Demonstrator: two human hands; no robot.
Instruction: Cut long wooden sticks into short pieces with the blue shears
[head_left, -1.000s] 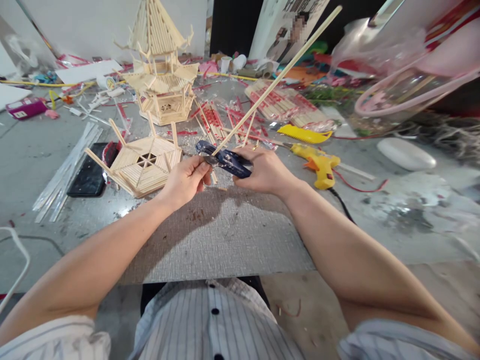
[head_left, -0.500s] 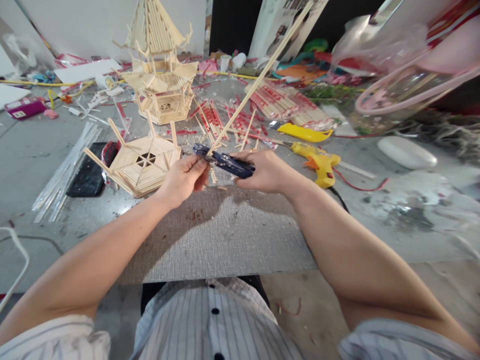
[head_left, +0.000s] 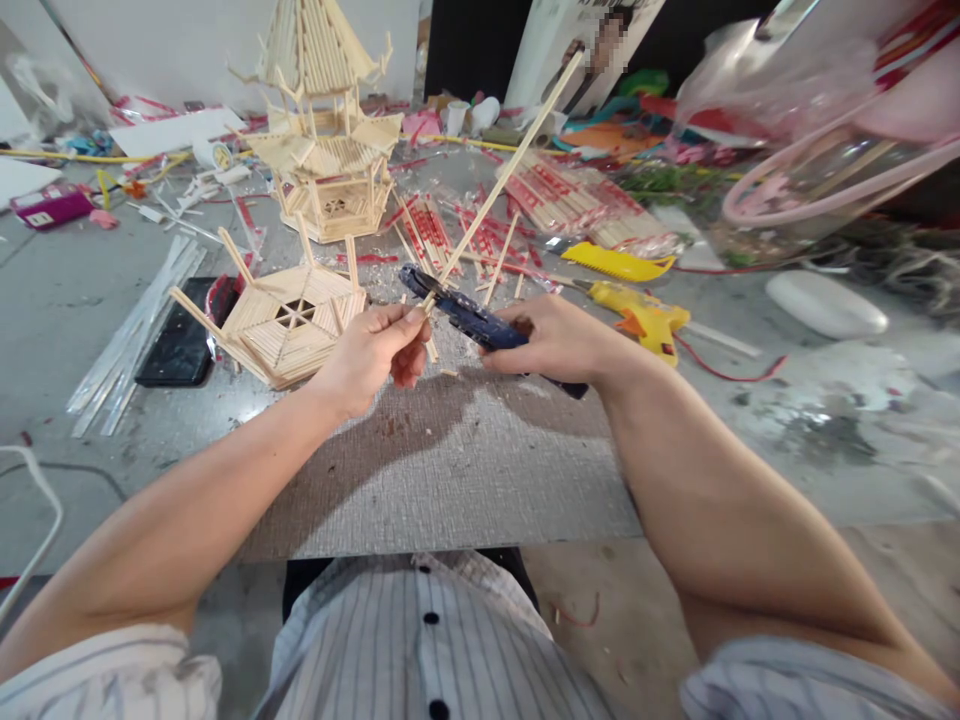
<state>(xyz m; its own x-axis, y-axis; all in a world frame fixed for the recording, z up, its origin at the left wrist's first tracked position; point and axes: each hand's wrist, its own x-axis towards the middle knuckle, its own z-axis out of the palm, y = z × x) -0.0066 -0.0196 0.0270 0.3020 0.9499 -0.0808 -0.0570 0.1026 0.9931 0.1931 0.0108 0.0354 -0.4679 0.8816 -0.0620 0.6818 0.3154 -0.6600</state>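
Note:
My left hand [head_left: 373, 352] pinches the near end of a long wooden stick [head_left: 510, 166] that slants up and away to the right. My right hand [head_left: 553, 341] is closed round dark blue cutters [head_left: 471, 314], whose jaws sit at the stick right beside my left fingertips. Both hands hover over a grey textured mat [head_left: 442, 460]. Just left of my left hand lies a hexagonal wooden-stick roof piece [head_left: 289, 318]. Behind it stands a tall pagoda model [head_left: 326, 130] built from sticks.
A yellow glue gun [head_left: 639, 318] with a red cord lies right of my right hand, with a yellow comb-like tool [head_left: 613, 263] behind it. Bundles of red-wrapped sticks [head_left: 555, 195] cover the middle. A black phone [head_left: 176, 347] and clear strips lie at left; a pink-rimmed clear container [head_left: 817, 165] looms at right.
The stick's far end has swung left and stands steeper. My right hand has tilted the cutters so the handles point down and right. My left hand rose slightly.

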